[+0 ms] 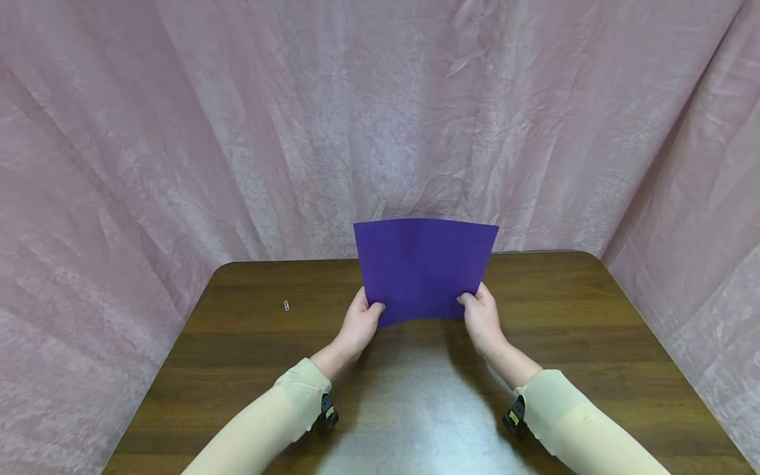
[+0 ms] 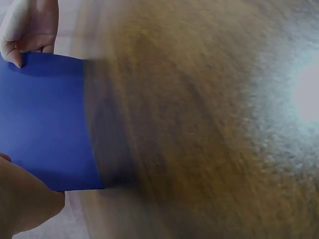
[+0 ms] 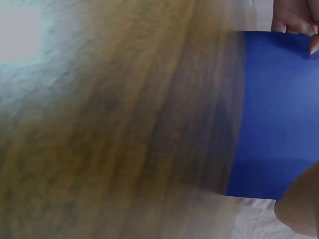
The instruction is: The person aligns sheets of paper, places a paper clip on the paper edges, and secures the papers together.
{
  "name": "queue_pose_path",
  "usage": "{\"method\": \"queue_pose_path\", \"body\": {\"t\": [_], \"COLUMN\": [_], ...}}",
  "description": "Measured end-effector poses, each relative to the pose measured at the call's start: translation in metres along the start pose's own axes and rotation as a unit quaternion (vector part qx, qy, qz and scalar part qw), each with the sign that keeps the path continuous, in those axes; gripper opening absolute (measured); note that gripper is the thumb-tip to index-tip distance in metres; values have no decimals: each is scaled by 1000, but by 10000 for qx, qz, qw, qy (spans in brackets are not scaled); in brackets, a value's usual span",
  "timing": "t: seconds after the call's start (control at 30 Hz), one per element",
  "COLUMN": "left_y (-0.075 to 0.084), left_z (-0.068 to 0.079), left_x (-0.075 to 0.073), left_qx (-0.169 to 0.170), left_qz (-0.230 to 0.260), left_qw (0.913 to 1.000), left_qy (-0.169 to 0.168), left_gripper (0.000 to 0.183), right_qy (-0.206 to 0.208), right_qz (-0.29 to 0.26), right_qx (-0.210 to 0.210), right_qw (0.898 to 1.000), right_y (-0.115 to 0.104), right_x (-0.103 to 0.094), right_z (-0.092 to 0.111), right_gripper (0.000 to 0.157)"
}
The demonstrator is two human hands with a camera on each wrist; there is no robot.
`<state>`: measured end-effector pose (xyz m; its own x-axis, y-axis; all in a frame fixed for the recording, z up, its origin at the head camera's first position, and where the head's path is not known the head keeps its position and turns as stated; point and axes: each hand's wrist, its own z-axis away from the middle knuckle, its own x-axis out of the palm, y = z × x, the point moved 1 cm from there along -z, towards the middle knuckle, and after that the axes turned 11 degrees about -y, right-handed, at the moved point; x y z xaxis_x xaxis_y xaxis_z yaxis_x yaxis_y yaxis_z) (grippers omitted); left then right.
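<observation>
Both hands hold up a purple sheet of paper point(image 1: 423, 267), slightly bowed, above the far half of the table. My left hand point(image 1: 360, 320) pinches its lower left side, thumb on the near face and the other fingers behind it. On the opposite side my right hand point(image 1: 479, 318) pinches the lower right edge the same way. The sheet looks blue in the left wrist view point(image 2: 45, 119) and in the right wrist view point(image 3: 279, 109). To the left of the left hand, a small white paper clip point(image 1: 286, 305) lies on the table.
The brown wooden table point(image 1: 570, 316) has rounded far corners, and a bright glare shows on its near middle. Pink velvety curtain point(image 1: 297, 132) hangs behind it and along both sides. Dark wrist cameras sit under both pale sleeves point(image 1: 267, 415).
</observation>
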<state>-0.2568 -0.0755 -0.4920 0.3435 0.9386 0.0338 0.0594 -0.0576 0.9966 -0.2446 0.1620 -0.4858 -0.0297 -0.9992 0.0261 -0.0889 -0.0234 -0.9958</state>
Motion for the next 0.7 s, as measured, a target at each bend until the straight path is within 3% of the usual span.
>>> {"method": "queue_pose_path", "body": {"t": [0.3,0.7], "left_y": [-3,-12], "left_z": [5,2], "left_x": [2,-2], "left_qx": [-153,-169], "left_qz": [-403,-235], "left_qw": [9990,9996], "left_qy": [64,10], "left_gripper": [44,43], "right_qy": [-194,-227], "right_qz": [86,26], "right_qx": [266,223], "right_qw": [9994,9995], "right_y": [10,18], "right_x": [1,5], "right_z": [3,1], "right_gripper": [43,45]}}
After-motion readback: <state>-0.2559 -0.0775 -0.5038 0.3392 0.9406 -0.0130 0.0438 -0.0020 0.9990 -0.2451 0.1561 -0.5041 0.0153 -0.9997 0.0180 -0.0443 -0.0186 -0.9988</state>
